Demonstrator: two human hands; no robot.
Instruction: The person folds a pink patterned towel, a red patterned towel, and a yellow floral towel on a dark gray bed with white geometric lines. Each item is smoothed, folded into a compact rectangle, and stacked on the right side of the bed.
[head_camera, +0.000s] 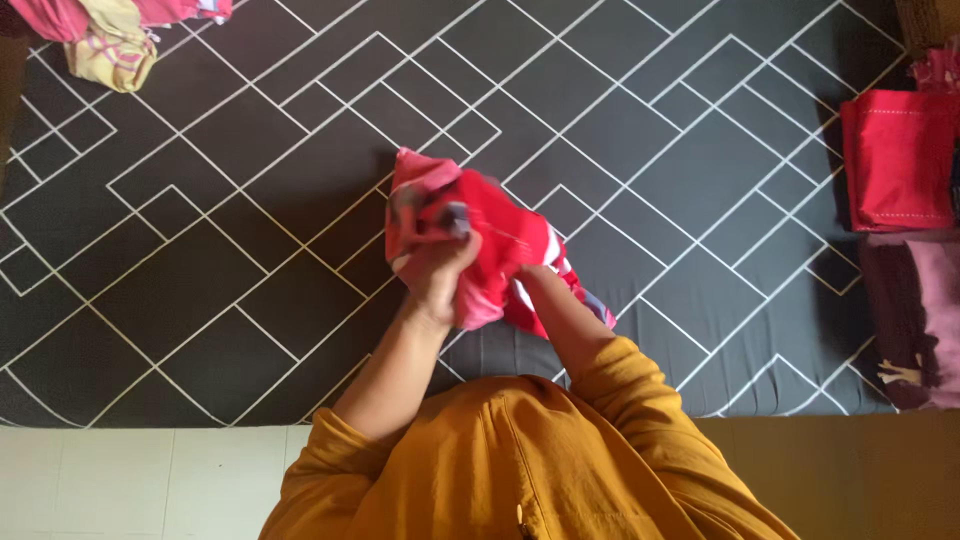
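Fingers: those of my left hand (437, 283) are curled tight around a bunch of the red and pink cloth (480, 250), gripping it mid-frame; a dark patch of the print shows right at my fingertips.
Right hand: my right hand (528, 280) is buried in the same cloth, fingers hidden by the folds, so I cannot tell how they are set, only that the fabric wraps over them.
Cloth: bunched up and lifted between both hands, at the centre of the frame, over the bed.
Sleeves: mustard-yellow sleeves (620, 390) at the bottom centre, forearms bare.
Floor: pale tiles (130, 480) at the lower left, beside the bed edge.
Bed: dark grey sheet with white geometric lines (200, 250), filling most of the frame.
Right edge: folded red fabric (897, 160), with a maroon and mauve pile (915, 320) just below it, well apart from my hands.
Upper left corner: crumpled pink and cream clothes (110, 35), far from the cloth I hold.
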